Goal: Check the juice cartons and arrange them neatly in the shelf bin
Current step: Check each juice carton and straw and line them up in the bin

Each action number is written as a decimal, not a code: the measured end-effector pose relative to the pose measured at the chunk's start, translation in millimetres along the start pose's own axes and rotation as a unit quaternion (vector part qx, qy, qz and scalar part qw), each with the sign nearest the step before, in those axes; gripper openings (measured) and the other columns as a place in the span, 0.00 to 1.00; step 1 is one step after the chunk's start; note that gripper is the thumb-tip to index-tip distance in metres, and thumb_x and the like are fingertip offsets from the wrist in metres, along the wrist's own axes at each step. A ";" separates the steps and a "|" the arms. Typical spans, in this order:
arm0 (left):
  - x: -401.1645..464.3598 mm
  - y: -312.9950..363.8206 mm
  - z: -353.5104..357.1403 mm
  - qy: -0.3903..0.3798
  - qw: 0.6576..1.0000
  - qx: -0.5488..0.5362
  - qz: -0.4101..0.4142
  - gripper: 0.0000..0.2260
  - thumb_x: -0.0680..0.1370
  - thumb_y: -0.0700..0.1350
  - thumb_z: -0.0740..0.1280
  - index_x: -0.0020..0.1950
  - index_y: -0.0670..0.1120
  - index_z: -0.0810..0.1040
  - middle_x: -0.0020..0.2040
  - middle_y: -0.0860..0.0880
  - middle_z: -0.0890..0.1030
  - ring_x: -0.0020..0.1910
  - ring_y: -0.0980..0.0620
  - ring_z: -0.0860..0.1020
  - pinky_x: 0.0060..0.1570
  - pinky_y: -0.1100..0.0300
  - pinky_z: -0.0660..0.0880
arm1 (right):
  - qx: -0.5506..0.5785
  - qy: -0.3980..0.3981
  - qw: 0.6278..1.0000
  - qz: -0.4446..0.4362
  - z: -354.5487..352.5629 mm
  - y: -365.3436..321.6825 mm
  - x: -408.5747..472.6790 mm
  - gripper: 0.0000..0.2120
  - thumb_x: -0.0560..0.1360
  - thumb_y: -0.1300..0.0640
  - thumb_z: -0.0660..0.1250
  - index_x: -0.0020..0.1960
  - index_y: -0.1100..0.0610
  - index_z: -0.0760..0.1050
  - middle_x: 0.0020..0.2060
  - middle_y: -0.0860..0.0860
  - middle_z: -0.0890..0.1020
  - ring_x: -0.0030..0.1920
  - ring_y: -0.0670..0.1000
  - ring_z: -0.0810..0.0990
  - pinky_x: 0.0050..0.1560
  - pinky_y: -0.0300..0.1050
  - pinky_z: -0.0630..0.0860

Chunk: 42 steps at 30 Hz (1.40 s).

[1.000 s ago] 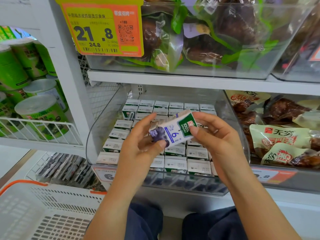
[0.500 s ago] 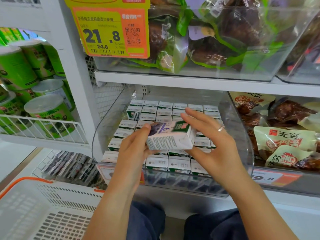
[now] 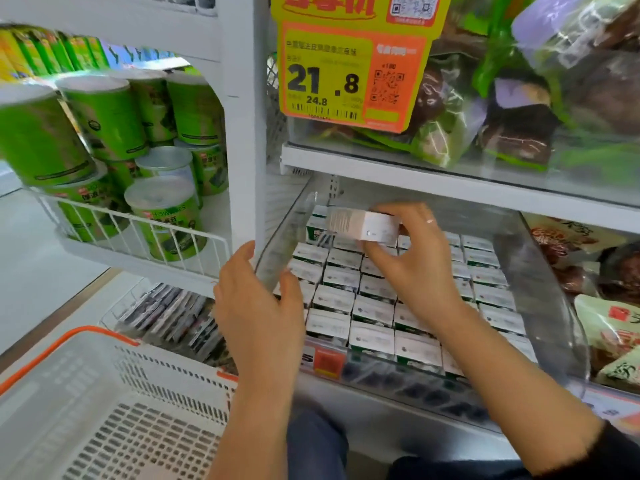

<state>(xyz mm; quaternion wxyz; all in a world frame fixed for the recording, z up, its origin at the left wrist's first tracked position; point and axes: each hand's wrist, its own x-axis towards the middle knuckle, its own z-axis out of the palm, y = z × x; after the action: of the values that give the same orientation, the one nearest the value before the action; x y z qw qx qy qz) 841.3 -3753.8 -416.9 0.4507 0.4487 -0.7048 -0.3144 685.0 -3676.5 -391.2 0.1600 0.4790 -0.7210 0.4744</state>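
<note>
Right hand (image 3: 414, 268): pinches one juice carton (image 3: 363, 226) between thumb and curled fingers, holding it on its side above the back rows.
Left hand (image 3: 258, 308): fingers loosely spread, holding nothing, at the front-left wall of the clear shelf bin (image 3: 277, 265).
Packed cartons (image 3: 372, 311): upright in tight rows inside the bin.

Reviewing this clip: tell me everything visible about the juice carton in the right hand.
The juice carton is a small rectangular box, paperboard by its look, mostly white with blurred fine print on its left end. It lies on its side, long axis roughly horizontal, above the rear rows of cartons in the clear shelf bin. The right hand pinches it, fingers over the top, thumb beneath. The left hand does not touch it.
</note>
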 end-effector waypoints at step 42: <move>2.0 -4.6 0.9 -0.068 0.998 -0.017 -0.005 0.27 0.75 0.47 0.68 0.73 0.48 0.66 0.65 0.49 0.73 0.63 0.50 0.69 0.59 0.54 0.68 | -0.173 -0.186 0.966 0.054 54.9 48.9 63.7 0.09 0.78 0.57 0.64 0.55 0.55 0.80 0.53 0.56 0.79 0.52 0.55 0.77 0.51 0.48 0.75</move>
<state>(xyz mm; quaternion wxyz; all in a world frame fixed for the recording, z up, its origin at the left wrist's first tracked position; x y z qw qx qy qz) 841.7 -3757.4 -420.5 0.4075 0.4220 -0.7263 -0.3583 625.0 -3752.4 -400.8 0.0775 0.4842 -0.8340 0.2530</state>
